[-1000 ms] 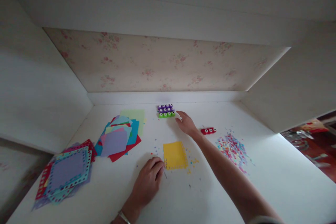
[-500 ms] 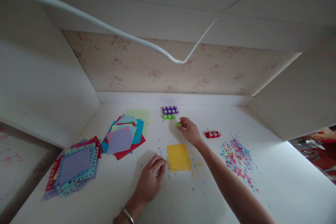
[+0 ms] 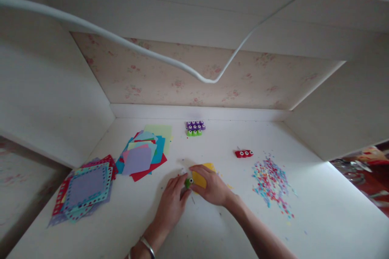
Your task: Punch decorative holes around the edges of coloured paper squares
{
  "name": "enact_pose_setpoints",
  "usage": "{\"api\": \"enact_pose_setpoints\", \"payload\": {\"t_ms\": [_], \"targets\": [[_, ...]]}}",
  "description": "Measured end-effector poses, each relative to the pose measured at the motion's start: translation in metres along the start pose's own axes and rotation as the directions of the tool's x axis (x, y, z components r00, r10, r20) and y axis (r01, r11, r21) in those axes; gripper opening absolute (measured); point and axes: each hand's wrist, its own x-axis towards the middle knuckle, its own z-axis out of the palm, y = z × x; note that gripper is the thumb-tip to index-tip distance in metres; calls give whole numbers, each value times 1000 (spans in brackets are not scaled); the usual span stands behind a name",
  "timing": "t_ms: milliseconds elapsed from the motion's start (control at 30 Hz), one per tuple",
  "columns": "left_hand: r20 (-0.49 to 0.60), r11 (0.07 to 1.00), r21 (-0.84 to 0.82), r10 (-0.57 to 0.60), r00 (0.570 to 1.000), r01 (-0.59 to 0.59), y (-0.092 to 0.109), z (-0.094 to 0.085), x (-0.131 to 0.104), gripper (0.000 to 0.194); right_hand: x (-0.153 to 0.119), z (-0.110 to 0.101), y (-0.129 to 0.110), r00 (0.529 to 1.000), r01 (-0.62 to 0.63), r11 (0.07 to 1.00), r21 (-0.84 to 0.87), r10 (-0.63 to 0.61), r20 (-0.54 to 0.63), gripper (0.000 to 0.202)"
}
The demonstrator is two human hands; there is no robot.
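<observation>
A green punch with an eye on it (image 3: 189, 182) is between my two hands, over the left side of a yellow paper square (image 3: 199, 179). My left hand (image 3: 173, 200) has its fingers closed on the punch's left side. My right hand (image 3: 212, 186) lies over the yellow paper, its thumb and fingers closed around the punch's right side. The hands partly cover both the punch and the paper. Further back stand rows of purple punches (image 3: 195, 125) and green punches (image 3: 194, 133).
Plain coloured sheets (image 3: 138, 160) lie at the left, beside a pile of sheets with punched edges (image 3: 86, 188). To the right are red punches (image 3: 244, 153) and scattered paper bits (image 3: 272, 182). A white cable (image 3: 170, 60) hangs overhead.
My right hand has come down and left with the green punch, from near the punch rows to the yellow paper. My left hand now touches the punch too.
</observation>
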Motion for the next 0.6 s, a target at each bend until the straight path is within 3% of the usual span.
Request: {"api": "enact_pose_setpoints", "payload": {"t_ms": [133, 233, 300, 467, 533, 600], "targets": [[-15, 998, 57, 6, 1000, -5, 1, 3, 1, 46, -13, -10, 29, 971, -190, 951, -245, 144, -193, 52], [-7, 1000, 18, -3, 1000, 3, 6, 2, 4, 31, -25, -10, 47, 965, -247, 903, -353, 197, -171, 53], [-5, 999, -28, -19, 1000, 19, 7, 0, 6, 25, -32, -8, 52, 967, -242, 910, -336, 197, -161, 43], [8, 990, -118, -77, 997, 77, 3, -5, 5, 26, -45, -2, 51, 906, -312, 949, -48, 282, -317, 24], [25, 983, -149, -107, 994, 110, 1, -5, 4, 27, -49, 1, 47, 840, -375, 912, 166, 410, -356, 30], [36, 977, -167, -126, 991, 131, 0, -4, 4, 28, -52, 4, 40, 760, -420, 802, 425, 567, -319, 46]]}}
